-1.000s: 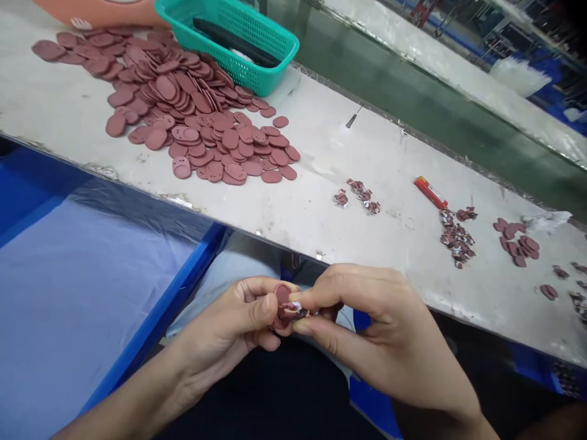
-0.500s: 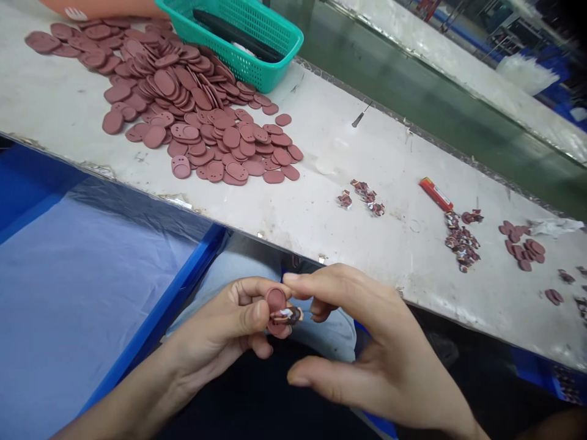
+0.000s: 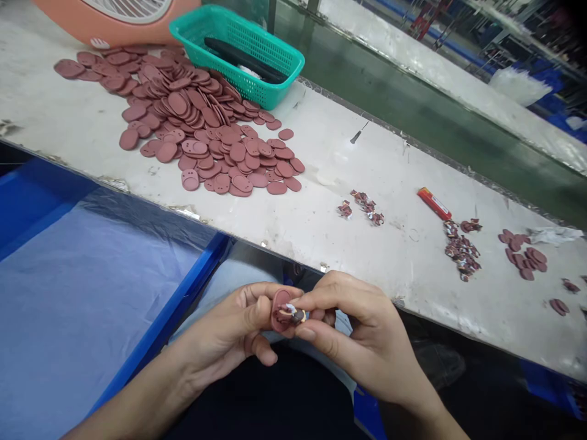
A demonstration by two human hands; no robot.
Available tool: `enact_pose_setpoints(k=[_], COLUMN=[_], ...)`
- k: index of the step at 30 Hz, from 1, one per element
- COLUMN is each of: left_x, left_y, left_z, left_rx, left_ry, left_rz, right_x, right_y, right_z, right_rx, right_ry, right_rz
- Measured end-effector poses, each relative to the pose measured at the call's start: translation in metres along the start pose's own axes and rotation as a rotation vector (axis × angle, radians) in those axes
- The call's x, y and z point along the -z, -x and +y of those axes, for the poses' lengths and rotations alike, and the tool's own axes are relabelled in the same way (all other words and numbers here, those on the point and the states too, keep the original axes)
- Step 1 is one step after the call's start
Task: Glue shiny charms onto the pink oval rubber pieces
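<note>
Between thumb and fingers, my left hand (image 3: pixel 243 324) grips a reddish-brown oval base (image 3: pixel 279 311) by its edge, over my lap. A small painted figurine (image 3: pixel 293 313), brown and white, stands out from the base's face. My right hand (image 3: pixel 353 324) pinches that figurine with thumb and index finger; whether its feet sit in the base's holes is hidden. On the bench beyond lies a big heap of matching oval bases (image 3: pixel 220 140). Several small figurines (image 3: pixel 367 208) rest to the right of the heap, and a cluster of more figurines (image 3: pixel 462 250) lies farther right.
A green basket (image 3: pixel 293 67) with a long black object stands behind the heap, beside an orange fan (image 3: pixel 73 24). A needle-tipped tool (image 3: pixel 356 135) and a red tube-like packet (image 3: pixel 433 203) lie on the bench. A blue bin with a plastic liner (image 3: pixel 92 293) is at lower left.
My right hand has closed from spread fingers onto the figurine at the base. The base has turned slightly, and the camera view has tilted up a little.
</note>
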State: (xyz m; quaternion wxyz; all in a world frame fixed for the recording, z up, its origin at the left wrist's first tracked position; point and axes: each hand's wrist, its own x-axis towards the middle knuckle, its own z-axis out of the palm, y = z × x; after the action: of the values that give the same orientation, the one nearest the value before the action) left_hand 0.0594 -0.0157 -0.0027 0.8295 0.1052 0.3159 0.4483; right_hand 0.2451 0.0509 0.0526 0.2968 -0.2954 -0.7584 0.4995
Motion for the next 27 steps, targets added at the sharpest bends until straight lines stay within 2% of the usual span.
enact_pose_setpoints(k=[2,3,5,7,9,12,16,19,21,23,25,27], left_x=[0.002,0.002,0.003,0.002,0.001,0.001,0.007,0.017,0.030,0.051,0.081,0.116], left_y=[0.000,0.001,0.003,0.006,0.008,0.013,0.019,0.025,0.031,0.039,0.048,0.056], left_z=[0.000,0.000,0.000,0.001,0.004,0.012,0.021,0.024,0.027,0.035,0.050,0.071], left_rx=[-0.036,-0.086,-0.256,-0.416,-0.484,-0.510,-0.530,-0.517,-0.521,-0.557,-0.614,-0.639], left_ry=[-0.019,-0.032,-0.079,-0.158,-0.257,-0.384,-0.413,-0.383,-0.359,-0.384,-0.476,-0.535], left_rz=[0.092,0.178,0.375,0.507,0.532,0.574,0.682,0.729,0.788,0.912,1.081,1.191], right_x=[-0.006,-0.010,-0.021,-0.033,-0.045,-0.061,-0.079,-0.090,-0.094,-0.096,-0.095,-0.093], right_y=[-0.004,-0.006,-0.008,-0.010,-0.012,-0.018,-0.032,-0.041,-0.041,-0.036,-0.029,-0.024], right_z=[0.002,0.004,0.009,0.016,0.023,0.034,0.044,0.041,0.033,0.021,0.013,0.010], right_rx=[0.047,0.077,0.151,0.251,0.347,0.439,0.468,0.473,0.526,0.621,0.637,0.590], right_ry=[0.056,0.113,0.264,0.412,0.510,0.556,0.548,0.565,0.567,0.555,0.554,0.567], right_rz=[0.085,0.139,0.248,0.333,0.362,0.331,0.282,0.250,0.200,0.148,0.112,0.132])
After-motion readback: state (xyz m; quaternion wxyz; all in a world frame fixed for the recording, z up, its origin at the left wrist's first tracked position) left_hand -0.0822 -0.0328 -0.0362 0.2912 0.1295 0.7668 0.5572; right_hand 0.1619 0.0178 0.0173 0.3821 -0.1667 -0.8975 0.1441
